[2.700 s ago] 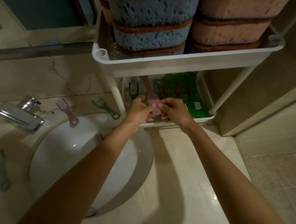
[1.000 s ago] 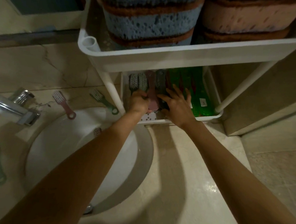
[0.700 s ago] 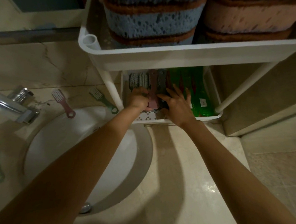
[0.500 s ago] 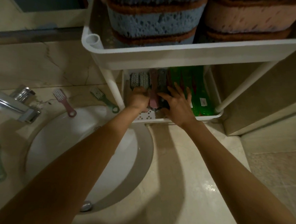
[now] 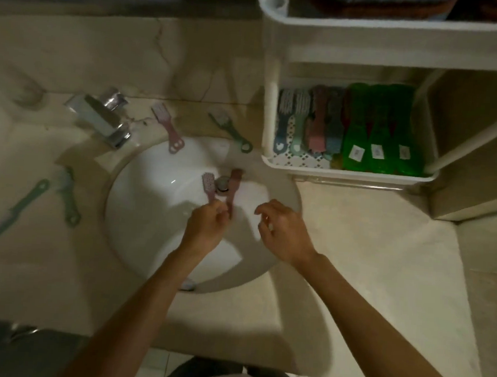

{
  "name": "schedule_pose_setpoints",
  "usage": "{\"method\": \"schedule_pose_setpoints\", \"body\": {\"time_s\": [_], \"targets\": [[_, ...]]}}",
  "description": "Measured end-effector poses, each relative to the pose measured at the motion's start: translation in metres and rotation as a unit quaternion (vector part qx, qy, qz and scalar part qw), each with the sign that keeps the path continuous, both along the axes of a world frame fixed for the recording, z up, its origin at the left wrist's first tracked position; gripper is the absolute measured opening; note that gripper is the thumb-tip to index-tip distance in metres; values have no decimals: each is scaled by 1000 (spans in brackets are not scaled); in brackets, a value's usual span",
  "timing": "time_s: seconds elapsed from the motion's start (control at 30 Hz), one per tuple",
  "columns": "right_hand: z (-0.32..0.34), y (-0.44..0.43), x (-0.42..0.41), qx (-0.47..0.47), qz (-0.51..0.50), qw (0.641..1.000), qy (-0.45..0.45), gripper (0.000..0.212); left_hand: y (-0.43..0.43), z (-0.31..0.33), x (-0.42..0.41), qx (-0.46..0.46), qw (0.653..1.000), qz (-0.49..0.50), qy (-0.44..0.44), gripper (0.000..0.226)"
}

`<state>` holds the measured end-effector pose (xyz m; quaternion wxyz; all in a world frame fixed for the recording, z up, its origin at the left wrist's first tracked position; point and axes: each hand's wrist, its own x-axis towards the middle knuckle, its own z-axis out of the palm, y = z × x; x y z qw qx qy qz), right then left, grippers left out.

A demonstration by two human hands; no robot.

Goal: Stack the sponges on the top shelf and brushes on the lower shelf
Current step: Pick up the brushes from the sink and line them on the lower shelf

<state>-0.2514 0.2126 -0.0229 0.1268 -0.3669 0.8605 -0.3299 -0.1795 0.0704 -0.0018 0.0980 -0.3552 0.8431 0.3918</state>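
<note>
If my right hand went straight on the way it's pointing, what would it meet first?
Probably the darker pink brush that the left hand holds in the sink, beside the drain. The right hand points up-left toward it, though depth is unclear.

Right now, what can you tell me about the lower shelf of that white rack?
The lower shelf is a white, plastic-looking tray with a raised rim and a perforated floor. It sits low over the counter, right of the sink, joined by white posts to the top shelf. Lying in it side by side are small brushes in blue, green, pink and grey-blue, then three bright green brushes with white labels.
</note>
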Motion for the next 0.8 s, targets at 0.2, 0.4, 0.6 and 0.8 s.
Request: {"method": "schedule_pose_setpoints", "body": {"time_s": [0.2,0.4,0.6,0.8], "targets": [[-49,-62,9,231,16,948,-221,35,-62,-57,33,78,985,110,-105,21],[-87,-113,-8,277,-97,930,-222,31,-91,-111,2,98,981,106,-126,20],[-125,-135,-20,275,-165,928,-191,36,-98,-167,-29,32,992,80,-89,36],[-147,-149,-24,213,-209,935,-191,25,-87,-190,-45,-5,993,96,-68,46]]}}
